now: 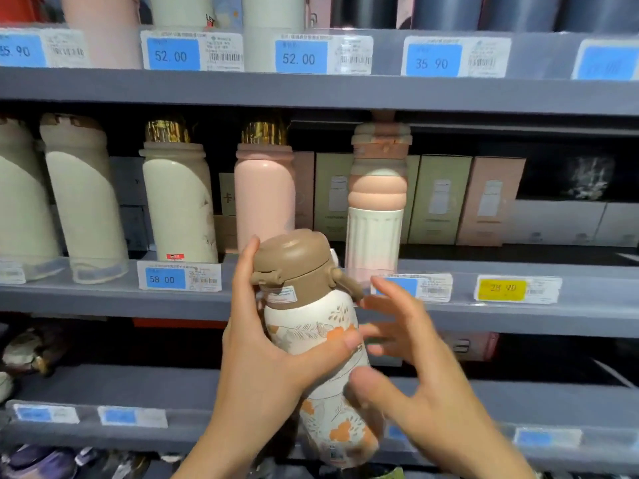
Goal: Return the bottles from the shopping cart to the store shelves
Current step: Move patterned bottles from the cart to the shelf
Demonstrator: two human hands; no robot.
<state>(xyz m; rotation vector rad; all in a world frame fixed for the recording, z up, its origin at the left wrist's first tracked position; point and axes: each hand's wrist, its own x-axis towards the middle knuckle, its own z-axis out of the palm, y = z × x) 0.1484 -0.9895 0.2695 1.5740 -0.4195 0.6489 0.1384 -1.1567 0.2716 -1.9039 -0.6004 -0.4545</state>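
Left hand (pixel 262 344) grips a white floral-printed flask with brown lid (pixel 313 326) before the grey middle shelf (pixel 103 299), right hand (pixel 415 368) spread open beside it; next, standing it in a gap.
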